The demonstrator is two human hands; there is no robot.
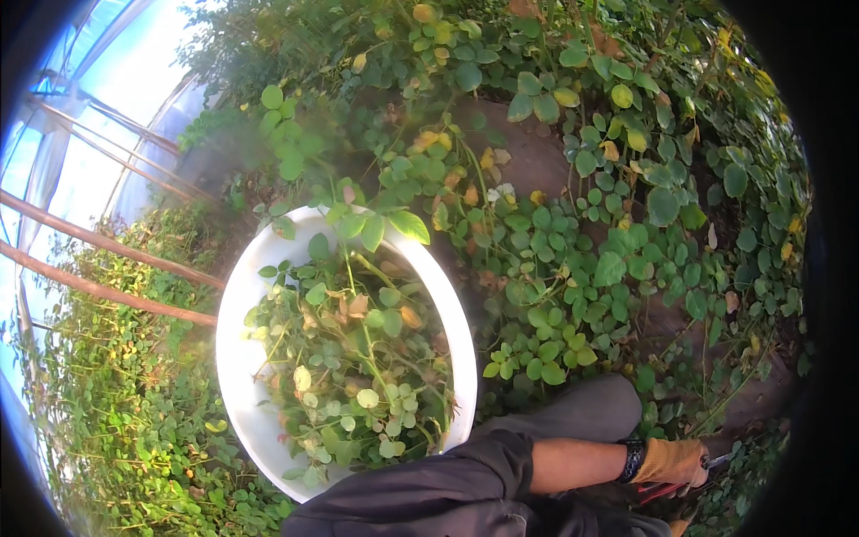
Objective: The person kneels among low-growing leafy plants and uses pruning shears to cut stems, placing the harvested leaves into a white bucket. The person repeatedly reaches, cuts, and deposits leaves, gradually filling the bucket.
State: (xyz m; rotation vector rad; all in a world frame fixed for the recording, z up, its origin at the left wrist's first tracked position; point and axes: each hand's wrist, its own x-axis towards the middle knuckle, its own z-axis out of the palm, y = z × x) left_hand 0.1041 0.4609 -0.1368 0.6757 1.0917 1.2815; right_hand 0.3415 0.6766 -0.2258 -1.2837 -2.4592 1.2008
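The right grip, in a tan glove, is clenched around red-handled shears right of the white basin. That basin holds cut leafy stems; leafy ground vines spread just beyond its rim.

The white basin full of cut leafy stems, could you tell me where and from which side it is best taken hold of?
Probably by the bare rim of the white basin on its left side, fingers hooked over the edge from outside. There the wall is free of cut stems, while greenery hangs over the top rim and a dark sleeve covers the lower edge.
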